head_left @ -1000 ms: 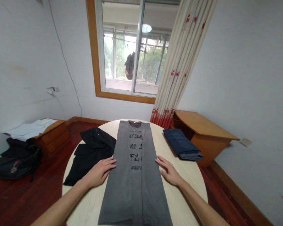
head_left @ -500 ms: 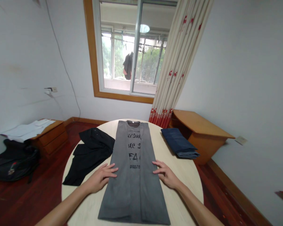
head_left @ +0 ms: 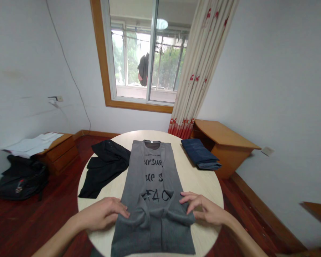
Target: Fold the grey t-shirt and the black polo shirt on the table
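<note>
Grey shirt (head_left: 153,178): on the round table (head_left: 203,185), collar toward its far edge, cloth rucked between the hands.
Left hand (head_left: 103,213): table's near left; fingers bent on shirt edge, grip cannot be told.
Right hand (head_left: 207,208): table's near right; fingers curled on opposite edge, grip likewise unclear.
Black garment (head_left: 105,169): table's left.
Navy cloth (head_left: 199,151): table's right, folded.

grey shirt (head_left: 155,185), black lettering, "ursue", "ue s", "FA" below

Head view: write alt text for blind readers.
A left hand and right hand touch opposite edges of a folded, black-lettered grey shirt, partly rumpled, on a round pale table. Black cloth lies left of the shirt, folded navy fabric right.
</note>
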`<state>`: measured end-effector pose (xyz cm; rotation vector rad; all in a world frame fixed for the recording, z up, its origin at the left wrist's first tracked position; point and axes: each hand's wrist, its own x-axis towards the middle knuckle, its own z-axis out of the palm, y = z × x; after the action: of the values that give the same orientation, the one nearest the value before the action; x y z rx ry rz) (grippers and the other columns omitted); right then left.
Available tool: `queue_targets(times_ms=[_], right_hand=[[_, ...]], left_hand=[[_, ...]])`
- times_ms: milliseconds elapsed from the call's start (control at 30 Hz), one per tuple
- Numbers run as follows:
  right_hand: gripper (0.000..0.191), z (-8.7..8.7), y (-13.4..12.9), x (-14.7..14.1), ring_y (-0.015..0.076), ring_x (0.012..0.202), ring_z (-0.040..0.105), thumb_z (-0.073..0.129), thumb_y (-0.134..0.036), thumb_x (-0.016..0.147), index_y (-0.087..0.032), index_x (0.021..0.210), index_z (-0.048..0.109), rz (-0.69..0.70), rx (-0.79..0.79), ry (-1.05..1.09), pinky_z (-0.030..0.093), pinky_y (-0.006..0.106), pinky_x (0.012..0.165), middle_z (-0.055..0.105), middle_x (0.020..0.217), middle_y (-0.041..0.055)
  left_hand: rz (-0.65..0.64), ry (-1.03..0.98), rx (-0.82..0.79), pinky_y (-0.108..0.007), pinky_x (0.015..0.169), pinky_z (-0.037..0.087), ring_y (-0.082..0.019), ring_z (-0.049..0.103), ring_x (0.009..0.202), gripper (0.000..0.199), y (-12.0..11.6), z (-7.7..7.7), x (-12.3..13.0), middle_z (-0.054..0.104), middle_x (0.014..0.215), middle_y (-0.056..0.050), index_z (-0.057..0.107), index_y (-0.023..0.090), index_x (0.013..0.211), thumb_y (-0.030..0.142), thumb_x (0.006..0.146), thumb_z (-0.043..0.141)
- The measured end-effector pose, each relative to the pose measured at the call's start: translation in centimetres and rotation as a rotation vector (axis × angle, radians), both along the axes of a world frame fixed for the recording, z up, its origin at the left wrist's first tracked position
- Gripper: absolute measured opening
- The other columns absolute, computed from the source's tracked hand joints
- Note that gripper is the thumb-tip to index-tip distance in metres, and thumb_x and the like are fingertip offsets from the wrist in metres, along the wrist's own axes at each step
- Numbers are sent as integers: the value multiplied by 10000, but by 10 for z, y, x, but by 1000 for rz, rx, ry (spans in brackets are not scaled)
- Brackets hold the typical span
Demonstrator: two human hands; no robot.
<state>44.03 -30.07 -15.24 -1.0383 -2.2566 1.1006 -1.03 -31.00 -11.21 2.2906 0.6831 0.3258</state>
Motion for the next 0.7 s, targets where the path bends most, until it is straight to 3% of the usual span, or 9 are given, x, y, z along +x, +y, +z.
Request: queue_targets(times_ms=[67,133,200,267,333,367,433,533,700], right_hand=[[205,22,12,-3,307,1258,570,683,-490,848,-322,907,786,65,-20,36,359,546,1118,733,1118,74],[270,39,41,-8,306,1089,663,688,-519,832,-277,908,781,47,-63,104,444,514,1035,755,993,81],[361,49,83,-16,282,904,695,711,-566,781,-221,875,762,-103,-103,213,534,446,874,753,911,87],[410,50,130,-26,240,808,684,756,-560,718,-193,899,726,-369,-101,388,549,366,753,742,887,75],[402,39,169,-35,191,739,666,701,-560,756,-202,939,688,-620,-151,489,527,298,656,726,888,61],[391,31,183,-39,172,675,646,683,-565,763,-207,922,668,-709,-211,470,509,283,603,714,844,52],[394,9,197,-45,163,565,597,684,-559,753,-200,908,642,-772,-271,427,472,283,527,677,731,42],[427,-26,194,-47,171,544,567,743,-539,687,-200,918,625,-762,-280,396,456,296,537,613,622,1],[535,-55,170,-45,141,552,476,772,-564,600,-199,957,612,-694,-47,371,400,276,586,440,555,-92]], left_hand=[[-38,-8,-91,-347,956,496,-227,689,1026,318,14,25,3,762,1092,-16,735,315,1138,386,986,464],[19,-62,-196,-335,871,519,-233,697,933,323,46,43,7,771,1010,-31,767,270,1041,458,949,521],[214,-227,-277,-333,794,525,-238,685,836,364,93,51,15,762,893,-50,771,199,893,535,838,643],[532,-482,-318,-334,732,519,-230,655,752,453,143,47,26,733,795,-56,737,149,863,572,702,744],[680,-523,-320,-327,718,511,-212,638,756,507,183,34,37,719,823,-67,695,131,1012,576,771,670],[847,-509,-363,-315,687,505,-193,625,713,521,197,25,41,704,797,-52,674,141,1040,588,774,658],[957,-455,-407,-315,639,499,-177,601,649,567,209,2,45,681,793,-50,611,131,1156,568,796,644],[992,-379,-417,-319,616,492,-184,583,622,670,200,-34,41,644,752,-33,531,99,1274,494,760,702],[925,-200,-100,-335,804,485,-230,617,834,659,166,-77,32,632,864,-44,520,112,1334,385,753,672]])
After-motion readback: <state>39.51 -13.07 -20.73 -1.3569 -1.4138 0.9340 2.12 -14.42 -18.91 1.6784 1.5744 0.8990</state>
